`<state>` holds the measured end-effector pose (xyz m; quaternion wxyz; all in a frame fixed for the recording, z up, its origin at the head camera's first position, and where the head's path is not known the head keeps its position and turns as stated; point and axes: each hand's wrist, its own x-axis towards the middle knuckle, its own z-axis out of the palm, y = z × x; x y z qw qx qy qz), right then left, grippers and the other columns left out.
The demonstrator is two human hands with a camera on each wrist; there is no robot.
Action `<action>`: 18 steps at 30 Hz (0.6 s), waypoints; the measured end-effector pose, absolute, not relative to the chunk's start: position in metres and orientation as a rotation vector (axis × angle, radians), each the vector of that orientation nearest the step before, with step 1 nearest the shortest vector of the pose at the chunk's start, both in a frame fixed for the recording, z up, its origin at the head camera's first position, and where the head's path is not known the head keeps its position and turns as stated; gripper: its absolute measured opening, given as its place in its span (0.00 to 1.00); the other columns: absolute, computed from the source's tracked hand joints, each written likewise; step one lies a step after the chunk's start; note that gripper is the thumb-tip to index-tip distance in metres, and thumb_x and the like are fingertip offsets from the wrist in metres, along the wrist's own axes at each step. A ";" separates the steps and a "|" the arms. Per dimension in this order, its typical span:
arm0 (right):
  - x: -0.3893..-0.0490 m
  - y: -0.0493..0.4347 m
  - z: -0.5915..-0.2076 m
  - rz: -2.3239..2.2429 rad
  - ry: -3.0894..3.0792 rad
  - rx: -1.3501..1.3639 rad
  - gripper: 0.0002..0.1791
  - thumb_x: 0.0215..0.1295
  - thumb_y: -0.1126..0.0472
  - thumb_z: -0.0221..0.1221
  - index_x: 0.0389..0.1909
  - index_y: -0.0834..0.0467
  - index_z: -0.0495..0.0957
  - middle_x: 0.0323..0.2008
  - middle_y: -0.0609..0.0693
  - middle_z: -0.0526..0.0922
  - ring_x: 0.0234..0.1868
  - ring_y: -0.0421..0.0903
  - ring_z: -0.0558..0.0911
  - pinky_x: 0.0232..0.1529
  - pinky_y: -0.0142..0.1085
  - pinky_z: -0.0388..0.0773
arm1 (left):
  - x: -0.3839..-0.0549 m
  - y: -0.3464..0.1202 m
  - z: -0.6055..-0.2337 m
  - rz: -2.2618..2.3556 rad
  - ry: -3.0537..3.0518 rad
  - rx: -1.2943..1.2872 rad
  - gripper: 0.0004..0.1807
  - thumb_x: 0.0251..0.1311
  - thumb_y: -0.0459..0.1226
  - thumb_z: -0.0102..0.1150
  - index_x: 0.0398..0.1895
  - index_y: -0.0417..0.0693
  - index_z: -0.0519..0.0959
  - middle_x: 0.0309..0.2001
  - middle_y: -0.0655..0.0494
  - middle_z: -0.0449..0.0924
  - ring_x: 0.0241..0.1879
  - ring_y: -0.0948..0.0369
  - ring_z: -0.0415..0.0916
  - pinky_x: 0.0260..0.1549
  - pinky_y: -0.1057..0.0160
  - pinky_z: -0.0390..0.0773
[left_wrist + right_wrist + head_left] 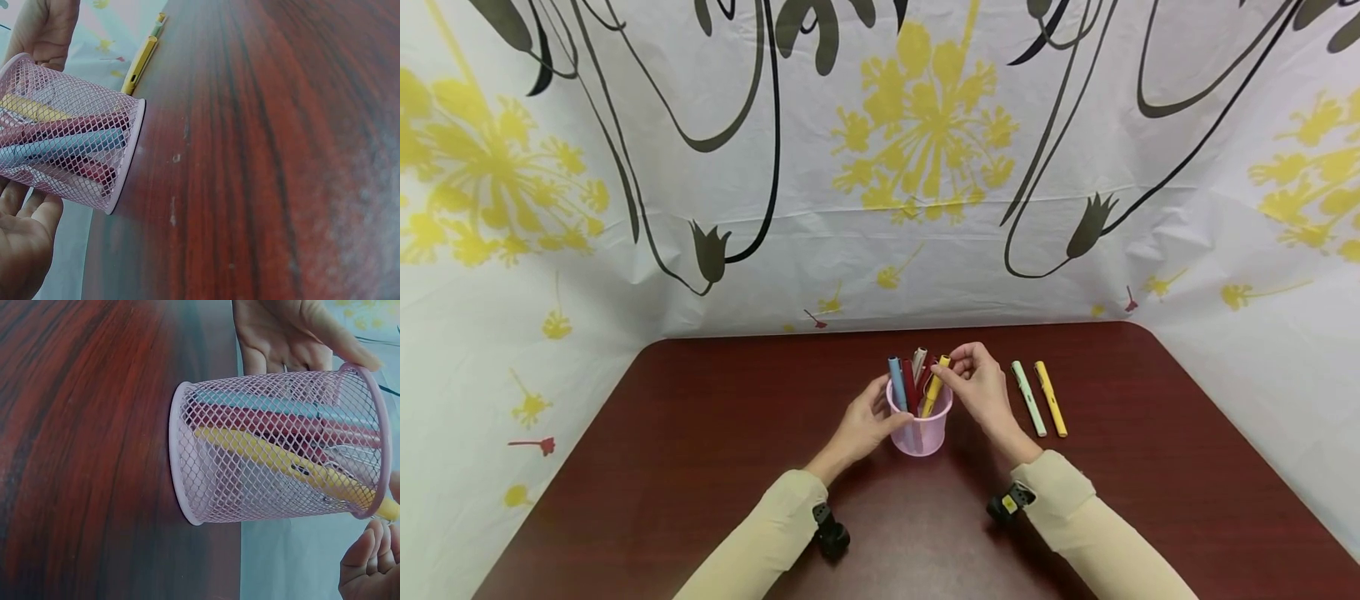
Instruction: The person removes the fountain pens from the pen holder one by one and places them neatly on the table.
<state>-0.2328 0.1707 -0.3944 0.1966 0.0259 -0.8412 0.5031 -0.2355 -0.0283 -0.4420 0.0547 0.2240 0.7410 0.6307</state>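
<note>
Table (pixel 737 400), two loose pens (pixel 1051 400); left hand (pixel 867 419) grips one cup (pixel 922 439), right (pixel 981 387) one yellow pen (pixel 933 392).

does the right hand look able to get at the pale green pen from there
Probably yes: the pale green pen lies beside the right hand with nothing between them, though that hand would need to release the yellow pen in the pink cup first.

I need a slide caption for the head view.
Left grip on a pink pen cup, right grip on its yellow pen; two pens lie nearby.
</note>
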 end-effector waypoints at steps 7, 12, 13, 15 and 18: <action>-0.236 0.168 -0.397 1.408 -2.343 0.110 0.16 0.53 0.62 0.69 0.37 0.64 0.73 0.26 0.56 0.78 0.26 0.40 0.73 0.24 0.22 0.71 | -0.223 -0.031 -0.419 1.893 2.236 0.691 0.36 0.59 0.35 0.62 0.67 0.36 0.58 0.65 0.34 0.64 0.65 0.43 0.61 0.63 0.46 0.65; -0.237 0.168 -0.398 1.430 -2.336 0.105 0.15 0.53 0.63 0.68 0.36 0.64 0.73 0.27 0.56 0.78 0.26 0.39 0.73 0.25 0.21 0.71 | -0.219 -0.031 -0.413 1.880 2.236 0.666 0.35 0.59 0.32 0.60 0.68 0.37 0.58 0.65 0.35 0.63 0.66 0.44 0.61 0.64 0.47 0.64; -0.237 0.168 -0.398 1.436 -2.333 0.104 0.15 0.53 0.64 0.68 0.36 0.64 0.73 0.27 0.57 0.78 0.26 0.39 0.72 0.25 0.21 0.71 | -0.219 -0.031 -0.413 1.881 2.238 0.666 0.35 0.59 0.32 0.60 0.68 0.37 0.58 0.65 0.35 0.64 0.66 0.44 0.61 0.64 0.47 0.64; -0.238 0.168 -0.398 1.435 -2.330 0.108 0.14 0.53 0.64 0.68 0.36 0.64 0.73 0.28 0.57 0.78 0.26 0.39 0.72 0.25 0.21 0.71 | -0.219 -0.031 -0.413 1.882 2.236 0.658 0.35 0.59 0.32 0.60 0.68 0.37 0.58 0.65 0.35 0.64 0.66 0.44 0.61 0.64 0.47 0.64; -0.238 0.168 -0.398 1.421 -2.323 0.117 0.14 0.53 0.64 0.68 0.35 0.64 0.74 0.28 0.57 0.79 0.26 0.38 0.73 0.25 0.21 0.71 | -0.218 -0.031 -0.412 1.882 2.238 0.647 0.35 0.59 0.32 0.60 0.68 0.38 0.58 0.65 0.36 0.64 0.66 0.44 0.61 0.64 0.47 0.63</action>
